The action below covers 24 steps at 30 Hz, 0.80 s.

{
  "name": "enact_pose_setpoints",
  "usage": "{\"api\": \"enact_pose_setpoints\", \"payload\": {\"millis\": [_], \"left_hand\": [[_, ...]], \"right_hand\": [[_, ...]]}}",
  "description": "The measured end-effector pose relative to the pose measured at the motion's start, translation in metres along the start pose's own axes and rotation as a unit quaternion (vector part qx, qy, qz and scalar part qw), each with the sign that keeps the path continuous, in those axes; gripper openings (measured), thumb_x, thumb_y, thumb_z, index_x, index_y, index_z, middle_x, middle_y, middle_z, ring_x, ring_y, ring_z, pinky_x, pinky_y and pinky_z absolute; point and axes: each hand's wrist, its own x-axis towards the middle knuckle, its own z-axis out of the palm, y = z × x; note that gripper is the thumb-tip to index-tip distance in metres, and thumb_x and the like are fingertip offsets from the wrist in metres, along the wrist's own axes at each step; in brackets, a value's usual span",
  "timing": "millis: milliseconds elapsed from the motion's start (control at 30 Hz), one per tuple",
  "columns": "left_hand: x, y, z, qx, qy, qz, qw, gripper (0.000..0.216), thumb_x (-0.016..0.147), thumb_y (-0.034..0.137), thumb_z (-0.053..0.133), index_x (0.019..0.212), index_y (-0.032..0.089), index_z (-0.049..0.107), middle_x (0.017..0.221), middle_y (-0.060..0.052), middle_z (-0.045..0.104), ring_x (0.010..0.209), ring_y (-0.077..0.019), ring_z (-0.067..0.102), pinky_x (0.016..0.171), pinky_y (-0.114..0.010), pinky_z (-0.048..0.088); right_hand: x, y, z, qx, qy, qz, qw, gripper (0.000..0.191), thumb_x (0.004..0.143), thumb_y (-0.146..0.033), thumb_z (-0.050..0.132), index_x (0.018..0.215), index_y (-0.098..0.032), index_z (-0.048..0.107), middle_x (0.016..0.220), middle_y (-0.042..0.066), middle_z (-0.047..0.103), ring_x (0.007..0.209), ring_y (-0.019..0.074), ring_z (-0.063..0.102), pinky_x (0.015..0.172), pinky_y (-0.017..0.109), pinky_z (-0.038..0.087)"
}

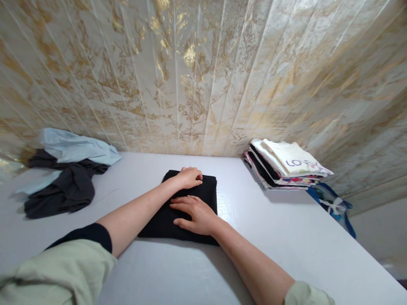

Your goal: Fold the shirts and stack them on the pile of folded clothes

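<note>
A black garment (190, 228), folded into a flat rectangle, lies on the white table in front of me. My left hand (190, 177) rests near its far edge with the fingers curled in against the cloth; the fingertips are partly hidden. Closer to me, my right hand (197, 215) lies palm down on the middle of the same garment, its fingers stretched out and the thumb apart.
Dark and light-blue clothes (76, 146) lie crumpled at the left of the table (273, 241). A stack of folded clothes (286, 163), cream one on top, stands at the back right. Beyond the right edge hangs a blue-strapped bag (333, 207). A patterned curtain (190, 84) closes off the back.
</note>
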Motion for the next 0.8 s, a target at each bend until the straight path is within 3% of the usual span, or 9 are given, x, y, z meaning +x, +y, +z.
{"api": "enact_pose_setpoints", "payload": {"millis": [200,400,600,700,800], "left_hand": [[0.010,0.009,0.010,-0.011,0.016,-0.004,1.000,0.011,0.080,0.021,0.057,0.088,0.022,0.064,0.092,0.000,0.070,0.088,-0.0177,0.062,0.083,-0.032,0.042],[0.014,0.014,0.014,-0.008,0.033,-0.009,0.999,0.013,0.078,0.018,0.055,0.085,0.020,0.065,0.096,-0.005,0.069,0.097,-0.0245,0.061,0.090,-0.041,0.040],[0.030,0.024,0.008,-0.066,-0.028,0.013,0.997,0.037,0.076,0.013,0.053,0.108,0.024,0.065,0.107,0.000,0.071,0.095,-0.0163,0.064,0.085,-0.028,0.044],[0.036,0.029,0.005,-0.088,-0.055,0.028,0.994,0.026,0.081,0.020,0.052,0.102,0.023,0.068,0.102,0.002,0.073,0.092,-0.0138,0.065,0.081,-0.023,0.045],[0.041,0.033,0.009,-0.081,-0.046,0.015,0.996,0.019,0.075,0.032,0.064,0.091,0.021,0.069,0.094,0.000,0.073,0.088,-0.0185,0.065,0.083,-0.029,0.046]], "right_hand": [[0.000,0.003,0.000,-0.006,0.004,-0.006,1.000,0.046,0.090,-0.043,0.055,0.133,-0.026,0.052,0.139,0.004,0.053,0.128,0.0187,0.046,0.110,0.038,0.026],[0.000,0.004,-0.001,-0.008,0.001,-0.011,1.000,0.045,0.090,-0.042,0.055,0.133,-0.028,0.052,0.136,0.004,0.055,0.125,0.0198,0.049,0.107,0.038,0.029],[0.000,0.004,-0.001,-0.005,0.008,-0.019,1.000,0.045,0.090,-0.042,0.056,0.131,-0.026,0.052,0.137,0.004,0.055,0.126,0.0190,0.048,0.107,0.038,0.029],[0.000,0.003,-0.001,-0.001,0.010,-0.020,1.000,0.044,0.090,-0.042,0.056,0.131,-0.026,0.053,0.136,0.004,0.055,0.127,0.0188,0.047,0.108,0.038,0.029],[0.000,0.003,-0.001,-0.004,0.013,-0.016,1.000,0.043,0.089,-0.041,0.057,0.129,-0.026,0.054,0.136,0.005,0.055,0.126,0.0197,0.048,0.108,0.039,0.029]]}}
